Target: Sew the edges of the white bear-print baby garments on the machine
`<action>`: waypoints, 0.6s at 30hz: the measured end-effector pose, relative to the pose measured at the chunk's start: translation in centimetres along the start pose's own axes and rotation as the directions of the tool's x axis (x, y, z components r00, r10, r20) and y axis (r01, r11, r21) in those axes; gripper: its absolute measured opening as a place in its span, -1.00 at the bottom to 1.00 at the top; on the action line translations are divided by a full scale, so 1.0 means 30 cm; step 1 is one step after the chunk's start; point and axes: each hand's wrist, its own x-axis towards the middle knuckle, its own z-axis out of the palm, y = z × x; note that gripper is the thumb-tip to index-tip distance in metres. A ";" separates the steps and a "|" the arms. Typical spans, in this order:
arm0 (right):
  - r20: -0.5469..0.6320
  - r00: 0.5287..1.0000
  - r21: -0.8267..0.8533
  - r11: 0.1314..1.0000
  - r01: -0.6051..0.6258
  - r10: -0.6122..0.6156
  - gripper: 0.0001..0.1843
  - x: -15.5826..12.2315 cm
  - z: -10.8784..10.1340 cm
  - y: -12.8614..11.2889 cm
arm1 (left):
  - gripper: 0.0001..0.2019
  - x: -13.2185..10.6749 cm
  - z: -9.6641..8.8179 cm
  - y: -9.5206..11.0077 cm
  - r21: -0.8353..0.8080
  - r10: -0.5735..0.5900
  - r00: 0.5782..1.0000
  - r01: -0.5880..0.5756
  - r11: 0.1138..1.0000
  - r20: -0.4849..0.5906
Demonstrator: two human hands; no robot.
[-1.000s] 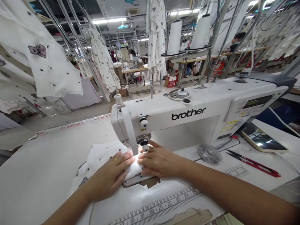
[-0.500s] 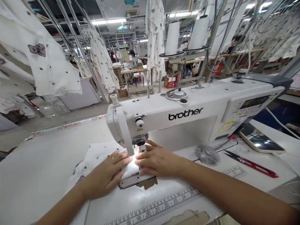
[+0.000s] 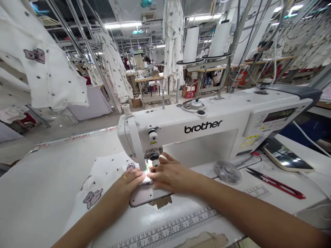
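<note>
White printed fabric lies on the sewing machine bed, its folded near edge under the lit needle area. My left hand, a ring on one finger, has its fingers pressed together on the fabric just left of the presser foot. From the right, my right hand holds the fabric's edge close to the needle, fingertips almost meeting those of the left. The white brother sewing machine stands over both hands. Its needle and presser foot are mostly hidden by fingers and the white guard.
Right of the machine bed lie a clear round bobbin case, red-handled thread snips and a phone. A printed ruler runs along the table's front. Thread cones stand behind; printed garments hang at left.
The fabric's near edge has moved away from me, baring more of the metal plate. My left hand has shifted slightly forward, and more of the bear print shows. My right hand stays beside the needle.
</note>
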 end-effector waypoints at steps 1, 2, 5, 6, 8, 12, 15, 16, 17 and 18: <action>-0.005 1.000 0.004 1.000 -0.012 0.012 -0.77 -0.001 0.001 0.001 | -0.45 0.007 -0.004 -0.015 -0.024 0.008 1.000 -0.007 1.000 0.017; -0.011 1.000 0.011 1.000 -0.019 0.019 -0.78 -0.001 0.002 0.003 | -0.45 0.014 -0.011 -0.030 -0.050 0.021 0.999 -0.019 0.999 0.037; -0.041 0.999 0.036 0.999 -0.024 0.026 -0.80 0.000 0.000 0.012 | -0.44 0.030 -0.032 -0.057 -0.096 0.060 0.996 -0.054 0.994 0.058; -0.054 0.998 0.043 0.999 -0.020 0.022 -0.80 0.000 -0.002 0.015 | -0.44 0.031 -0.037 -0.058 -0.097 0.065 0.997 -0.060 0.993 0.048; -0.072 0.997 0.052 0.999 0.004 -0.001 -0.79 0.001 -0.007 0.019 | -0.45 0.029 -0.044 -0.049 -0.083 0.071 0.997 -0.068 0.994 0.035; -0.045 0.995 0.056 0.994 0.095 -0.093 -0.79 0.001 -0.018 0.011 | -0.43 0.017 -0.054 -0.022 -0.076 0.110 0.990 -0.103 0.992 0.087; 0.006 0.991 0.037 0.991 0.131 -0.131 -0.83 -0.001 -0.020 0.000 | -0.44 0.013 -0.060 -0.013 -0.097 0.130 0.985 -0.119 0.988 0.112; 0.016 0.991 0.029 0.990 0.135 -0.136 -0.84 -0.001 -0.020 -0.003 | -0.46 0.013 -0.061 -0.011 -0.103 0.129 0.985 -0.118 0.988 0.111; 0.020 0.990 0.026 0.990 0.138 -0.138 -0.84 -0.001 -0.019 -0.005 | -0.48 0.014 -0.060 -0.010 -0.111 0.122 0.987 -0.111 0.988 0.104; 0.017 0.990 0.028 0.990 0.137 -0.138 -0.84 -0.001 -0.017 -0.006 | -0.52 0.016 -0.058 -0.008 -0.122 0.111 0.989 -0.100 0.988 0.094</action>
